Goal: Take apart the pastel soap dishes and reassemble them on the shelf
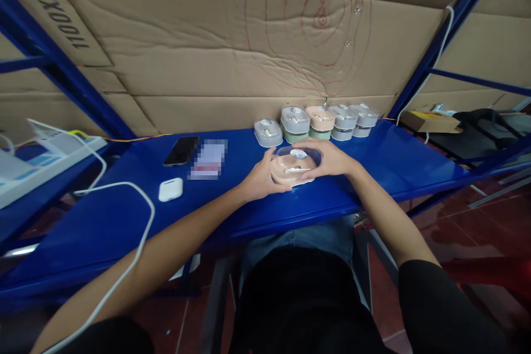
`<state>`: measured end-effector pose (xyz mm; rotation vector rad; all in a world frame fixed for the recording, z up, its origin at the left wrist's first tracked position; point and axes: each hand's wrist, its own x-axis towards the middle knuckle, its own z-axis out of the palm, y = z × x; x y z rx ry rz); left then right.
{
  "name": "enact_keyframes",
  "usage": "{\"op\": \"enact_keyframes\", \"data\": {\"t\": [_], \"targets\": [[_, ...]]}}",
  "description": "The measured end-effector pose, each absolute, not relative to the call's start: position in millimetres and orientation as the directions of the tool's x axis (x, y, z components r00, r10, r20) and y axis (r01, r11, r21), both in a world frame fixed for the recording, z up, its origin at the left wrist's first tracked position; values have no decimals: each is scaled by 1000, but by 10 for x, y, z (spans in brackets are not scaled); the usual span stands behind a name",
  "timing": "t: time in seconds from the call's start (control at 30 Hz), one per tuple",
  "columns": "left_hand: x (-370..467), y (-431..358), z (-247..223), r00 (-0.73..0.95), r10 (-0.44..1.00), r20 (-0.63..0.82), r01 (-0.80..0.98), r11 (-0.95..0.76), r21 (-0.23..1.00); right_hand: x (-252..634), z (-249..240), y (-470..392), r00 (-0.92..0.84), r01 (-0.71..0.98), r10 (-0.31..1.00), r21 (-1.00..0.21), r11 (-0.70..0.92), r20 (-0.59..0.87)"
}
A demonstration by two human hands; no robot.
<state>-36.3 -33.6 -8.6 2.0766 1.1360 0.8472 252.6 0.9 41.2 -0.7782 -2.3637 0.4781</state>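
Rising behind the work, a cardboard wall [199, 27] carried the largest writing, "1100X380", printed upside down in dark characters at its left end, with red looping pen lines farther right. In front of it stood the blue table [232, 207], whose flat top offered steady support close under the hands. Along its back edge sat four two-high stacks [320, 119] in grey, peach and green, with a single grey container [267, 134] beside them.

Both hands were closed round the peach container [290, 163] near the front edge: the left hand [259, 177] cupped its left side, while the right hand [329, 157] wrapped the right and far side. Whether its base touched the table could not be told. Good handling, as judged here, meant equal, light pressure from both sides, the box kept level, and fingers spread low enough not to flex the clear lid. Turning it would have been best done with both wrists together.

To the left lay a dark phone [181, 151], with no brand legible, a pixelated patch [208, 159] that hid any text, and a small white case [170, 189], seemingly unmarked. Smallest was the round sticker [298, 153] on the lid, its bluish print too fine to read.
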Motion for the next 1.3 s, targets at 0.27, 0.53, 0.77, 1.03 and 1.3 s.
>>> {"op": "enact_keyframes", "data": {"t": [0.27, 0.53, 0.77, 1.03, 1.3], "targets": [[-386, -284, -124, 456, 859, 233, 462, -452, 763, 2311, 255, 44, -738, 357, 555, -476, 804, 384], [-408, -266, -105, 477, 836, 271, 496, -511, 702, 2313, 216, 68, -739, 378, 566, -471, 797, 365], [-446, -270, -57, 484, 786, 385, 530, -613, 586, 2365, 208, 96, -705, 414, 626, -522, 745, 334], [-660, -393, 423, 101, 783, 613, 718, -484, 500, 2646, 308, 267, -191, 496, 821, -670, 553, 537], [-453, 302, 810, -185, 844, 504, 833, -137, 536, 2639, 308, 304, -146, 630, 804, -573, 525, 576]]}}
